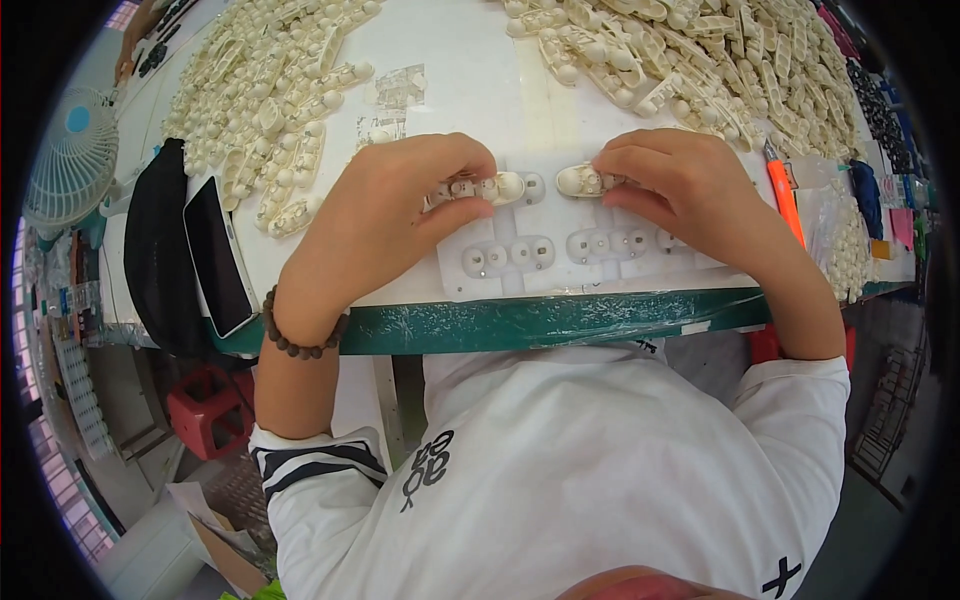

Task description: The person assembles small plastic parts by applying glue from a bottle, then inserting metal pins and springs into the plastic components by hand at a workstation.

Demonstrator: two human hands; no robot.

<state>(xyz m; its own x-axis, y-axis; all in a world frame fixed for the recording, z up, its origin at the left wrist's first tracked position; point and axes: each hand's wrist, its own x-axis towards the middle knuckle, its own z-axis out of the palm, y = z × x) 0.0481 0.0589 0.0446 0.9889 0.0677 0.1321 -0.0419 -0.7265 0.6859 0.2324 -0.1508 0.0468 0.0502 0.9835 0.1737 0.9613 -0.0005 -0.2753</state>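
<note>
A white plate (562, 224) with oval recesses lies at the table's front edge, several small round pegs or holes in each recess. Above its far left part, my left hand (395, 195) pinches a cream-coloured elongated plastic part (508, 188) between thumb and fingers. Across from it, my right hand (685, 180) grips a similar cream plastic part (578, 181) by its right end, over the far right part of the plate. Both parts show rounded ends with small bumps or cups along them; my fingers cover the rest. The two nearer recesses hold no cream part.
Piles of cream plastic parts lie at far left (270, 95) and far right (720, 60). On the left are a phone (217, 255), a black pouch (155, 250) and a fan (72, 150). An orange-handled cutter (785, 200) lies right. A red stool (207, 410) stands below.
</note>
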